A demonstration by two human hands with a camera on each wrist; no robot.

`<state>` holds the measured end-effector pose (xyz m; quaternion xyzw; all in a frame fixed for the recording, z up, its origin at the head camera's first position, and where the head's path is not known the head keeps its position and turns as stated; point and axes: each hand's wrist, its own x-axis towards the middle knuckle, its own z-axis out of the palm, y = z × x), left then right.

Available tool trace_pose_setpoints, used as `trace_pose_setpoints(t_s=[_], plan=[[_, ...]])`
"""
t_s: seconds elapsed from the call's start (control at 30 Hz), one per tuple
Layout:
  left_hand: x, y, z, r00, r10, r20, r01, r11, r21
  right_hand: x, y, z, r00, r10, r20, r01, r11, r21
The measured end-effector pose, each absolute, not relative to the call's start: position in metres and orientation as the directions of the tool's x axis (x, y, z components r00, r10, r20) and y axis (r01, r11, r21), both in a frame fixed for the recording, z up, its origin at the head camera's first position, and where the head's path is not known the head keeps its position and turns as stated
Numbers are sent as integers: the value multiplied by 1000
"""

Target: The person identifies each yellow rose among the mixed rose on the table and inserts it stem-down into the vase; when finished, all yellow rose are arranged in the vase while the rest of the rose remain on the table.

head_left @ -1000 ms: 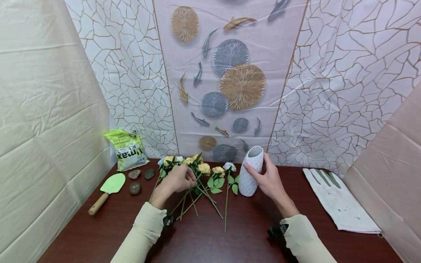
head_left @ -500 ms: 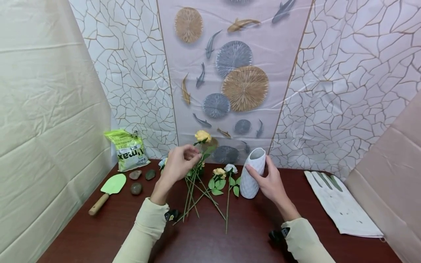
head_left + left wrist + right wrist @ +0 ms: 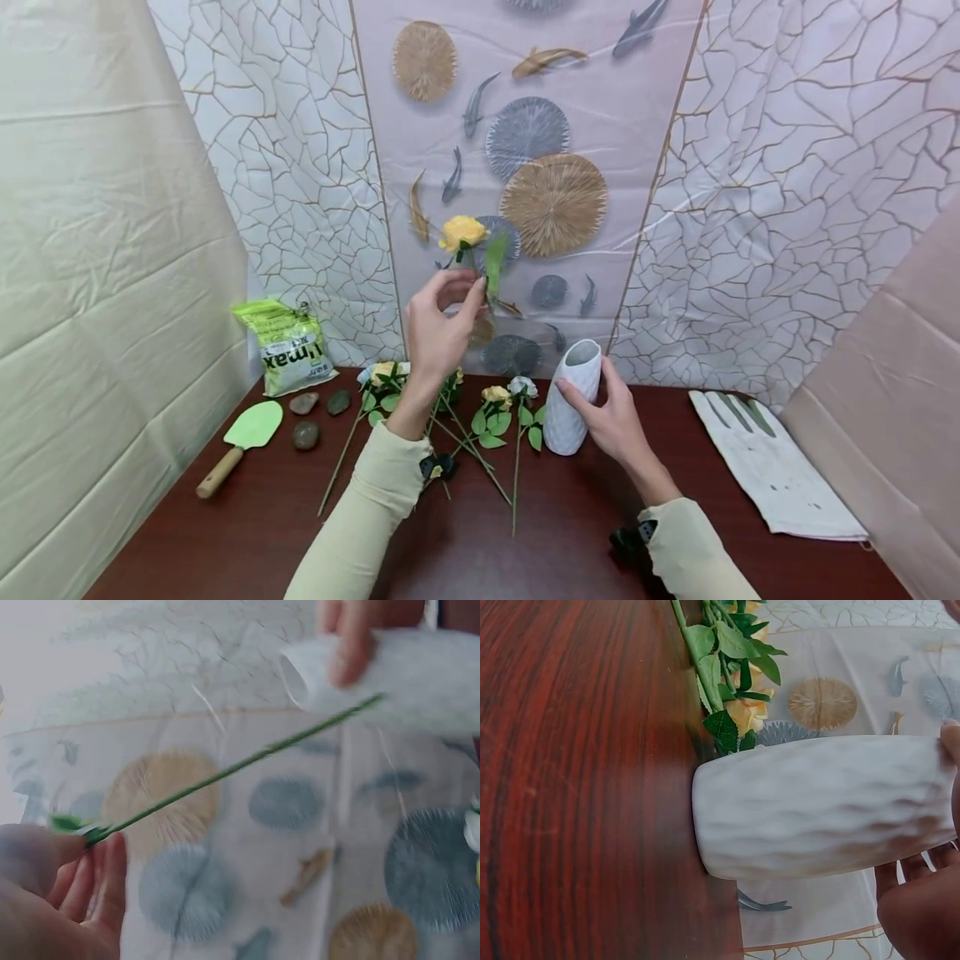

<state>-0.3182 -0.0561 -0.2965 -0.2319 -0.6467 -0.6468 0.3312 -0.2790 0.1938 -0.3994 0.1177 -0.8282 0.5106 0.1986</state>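
Note:
My left hand (image 3: 444, 327) pinches the stem of a yellow rose (image 3: 462, 232) between thumb and fingers, raised well above the table. In the left wrist view the green stem (image 3: 240, 765) slants from the fingertips toward the vase. A white textured vase (image 3: 572, 408) stands on the table, leaning slightly, its mouth upward. My right hand (image 3: 618, 417) grips it near the top, thumb in front and fingers round the right side. The right wrist view has the vase's base on the wood. Several yellow and white roses (image 3: 495, 398) lie left of the vase, stems toward me.
On the left are a green bag (image 3: 291, 348), several stones (image 3: 305, 435) and a trowel (image 3: 253, 425) with a wooden handle. White gloves (image 3: 780, 467) lie at the right. A patterned cloth (image 3: 555, 200) hangs behind the dark red table (image 3: 555, 542).
My left hand has taken a yellow rose from the pile and lifted it up and slightly right. My right hand stays on the vase, which keeps its place.

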Motion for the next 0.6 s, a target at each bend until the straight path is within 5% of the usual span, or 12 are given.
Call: trace_pose_setpoints(t_s=[0.23, 0.6], plan=[[-295, -27, -263, -623, -267, 735, 779, -133, 612, -280, 195, -401, -892, 4, 453, -407, 430, -806], [-315, 20, -280, -522, -284, 804, 836, 14, 548, -281, 196, -403, -884, 10, 467, -419, 426, -802]])
